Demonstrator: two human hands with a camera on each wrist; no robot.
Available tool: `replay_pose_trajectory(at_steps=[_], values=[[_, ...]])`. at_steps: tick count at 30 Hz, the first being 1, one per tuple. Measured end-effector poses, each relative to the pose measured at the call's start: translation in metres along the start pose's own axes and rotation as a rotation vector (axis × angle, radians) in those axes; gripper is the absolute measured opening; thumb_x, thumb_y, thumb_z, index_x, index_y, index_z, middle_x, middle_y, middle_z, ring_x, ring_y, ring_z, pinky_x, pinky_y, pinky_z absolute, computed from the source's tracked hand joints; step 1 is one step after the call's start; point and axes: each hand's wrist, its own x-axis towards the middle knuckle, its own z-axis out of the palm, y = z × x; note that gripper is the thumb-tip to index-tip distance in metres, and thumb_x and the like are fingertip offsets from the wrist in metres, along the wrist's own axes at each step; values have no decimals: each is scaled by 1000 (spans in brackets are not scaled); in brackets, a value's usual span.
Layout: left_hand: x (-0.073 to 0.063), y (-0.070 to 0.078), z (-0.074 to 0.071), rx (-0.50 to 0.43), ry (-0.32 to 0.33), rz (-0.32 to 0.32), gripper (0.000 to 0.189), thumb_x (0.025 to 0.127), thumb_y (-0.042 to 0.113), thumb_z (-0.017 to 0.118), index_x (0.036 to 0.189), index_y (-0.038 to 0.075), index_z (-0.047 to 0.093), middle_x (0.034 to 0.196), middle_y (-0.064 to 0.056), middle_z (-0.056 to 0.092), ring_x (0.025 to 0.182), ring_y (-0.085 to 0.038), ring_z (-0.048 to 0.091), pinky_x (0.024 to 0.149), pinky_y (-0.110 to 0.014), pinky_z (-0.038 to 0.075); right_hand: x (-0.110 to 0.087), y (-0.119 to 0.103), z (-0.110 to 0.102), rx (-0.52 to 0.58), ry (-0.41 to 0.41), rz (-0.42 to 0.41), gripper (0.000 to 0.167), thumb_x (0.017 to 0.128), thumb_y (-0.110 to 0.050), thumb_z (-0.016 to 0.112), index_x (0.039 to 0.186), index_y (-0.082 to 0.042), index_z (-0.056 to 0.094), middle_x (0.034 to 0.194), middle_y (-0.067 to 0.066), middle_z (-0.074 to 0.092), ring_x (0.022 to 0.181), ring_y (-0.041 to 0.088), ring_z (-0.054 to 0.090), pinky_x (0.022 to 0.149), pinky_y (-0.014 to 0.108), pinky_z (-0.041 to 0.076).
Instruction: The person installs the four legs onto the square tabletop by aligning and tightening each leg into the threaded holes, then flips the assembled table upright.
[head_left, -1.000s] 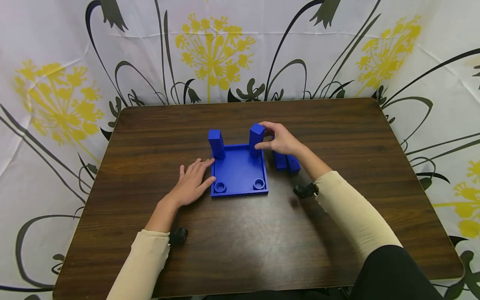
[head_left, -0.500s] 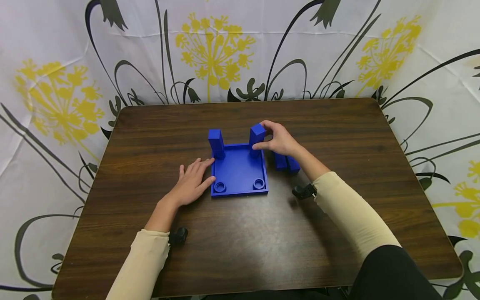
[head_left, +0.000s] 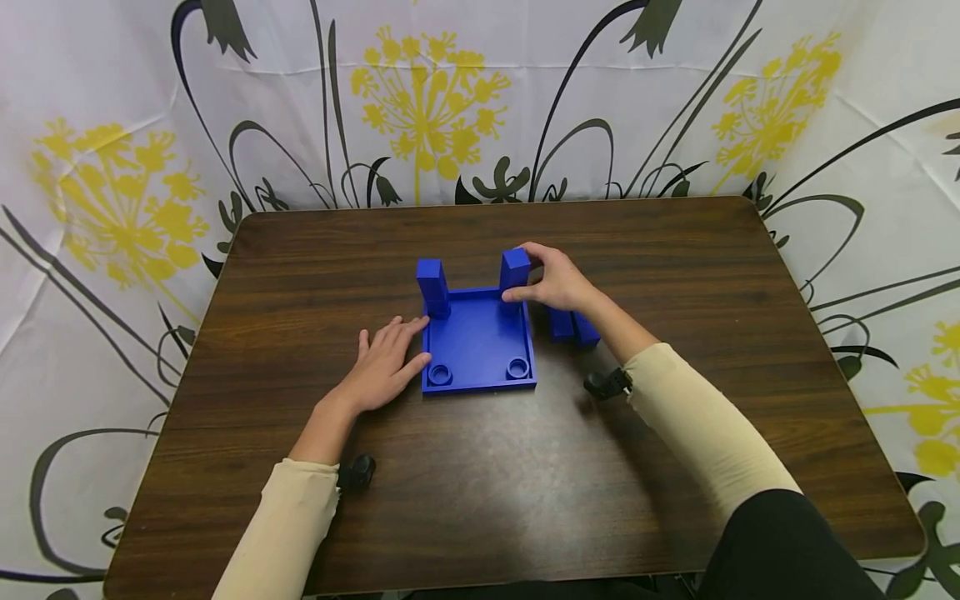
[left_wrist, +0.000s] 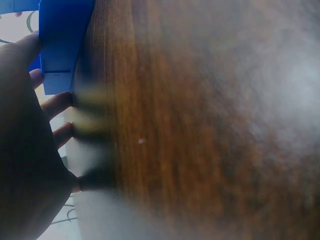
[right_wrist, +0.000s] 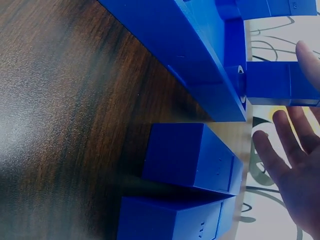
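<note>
A square blue tray-like board [head_left: 480,342] lies on the table with a raised rim and ring-shaped sockets [head_left: 517,367] in its near corners. At its far left corner a blue square-sided leg [head_left: 432,283] stands upright. My right hand [head_left: 558,279] pinches a second upright leg [head_left: 514,268] between thumb and fingers at the far right corner. In the right wrist view, this leg [right_wrist: 270,82] meets the socket ring, the thumb on one side and the other fingers spread. My left hand [head_left: 382,365] lies with fingers extended, fingertips against the board's left rim [left_wrist: 60,55].
Two more blue legs [head_left: 560,323] [right_wrist: 175,152] lie side by side on the wooden table [head_left: 480,492], right of the board and partly under my right hand. A white flower-printed curtain [head_left: 300,100] hangs behind the table's far edge.
The leg in my right hand has turned slightly about its upright axis, and the right thumb has slid left across its front. The left hand and the board stay put.
</note>
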Motion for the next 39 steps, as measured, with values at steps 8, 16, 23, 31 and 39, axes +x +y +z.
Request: replay_pose_trajectory(at_steps=[8,16,23,31,39], values=[[-1,1,0,-5,10,6,63,103,52,39,157,24,22,159,-11,26,148,-34,8,105,-72,-5,0,0,-4,246,-134,-60,63,83,10,65,141,-6,48,136,21,53,127,29,51,106,48,38],[0,0,0,-4,12,3,62,103,51,39,157,24,22,158,-9,27,148,-32,8,105,-71,-5,2,4,-4,280,-176,-77,60,86,15,59,142,-4,48,132,23,58,125,27,55,107,46,37],[0,0,0,-5,12,2,63,103,52,38,157,24,22,158,-10,27,148,-33,8,105,-71,-5,2,5,-5,267,-190,-106,58,88,9,66,142,-3,48,131,24,59,123,27,56,103,44,41],[1,-1,0,4,-2,-4,64,102,55,36,157,27,19,159,-8,25,149,-31,7,106,-70,-6,-1,4,-7,213,-160,-64,54,87,-2,74,138,-6,56,132,13,61,119,25,57,97,42,47],[1,-2,0,5,-7,-2,64,103,54,37,157,27,19,159,-8,25,149,-32,6,106,-71,-6,-4,-7,-7,180,-95,-33,59,80,-4,81,133,1,56,123,19,63,114,33,59,95,49,48]])
